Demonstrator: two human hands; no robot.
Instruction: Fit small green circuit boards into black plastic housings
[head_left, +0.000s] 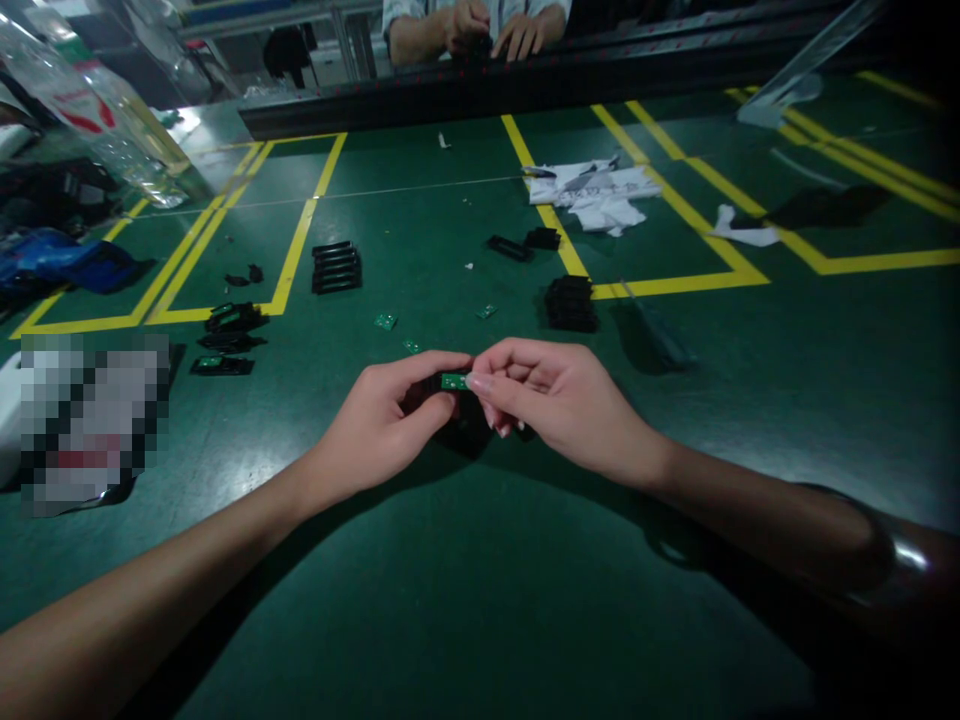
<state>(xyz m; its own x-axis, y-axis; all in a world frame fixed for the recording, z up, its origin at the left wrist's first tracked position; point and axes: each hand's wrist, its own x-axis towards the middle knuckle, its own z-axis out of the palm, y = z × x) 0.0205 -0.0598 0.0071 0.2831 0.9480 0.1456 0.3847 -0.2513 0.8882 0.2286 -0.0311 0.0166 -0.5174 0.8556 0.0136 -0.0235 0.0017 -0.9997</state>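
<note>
A small green circuit board [453, 382] is held between my two hands over the middle of the table. My right hand [555, 395] pinches the board's right end between thumb and fingers, its other fingers curled. My left hand [401, 400] is closed, thumb and index finger around the board's left end and a small black plastic case [430, 386]. Most of that case is hidden by the fingers, so how far the board sits in it cannot be told. Just beyond my hands lie loose green circuit boards [386, 321].
Stacked black cases [336, 267] lie ahead to the left, more black cases [570, 303] to the right. Black cases with green boards [222, 366] lie at left. Plastic bottles [112, 110] and white paper scraps [596, 190] are farther off. Another person's hands [499, 32] work beyond the dark rail [450, 95].
</note>
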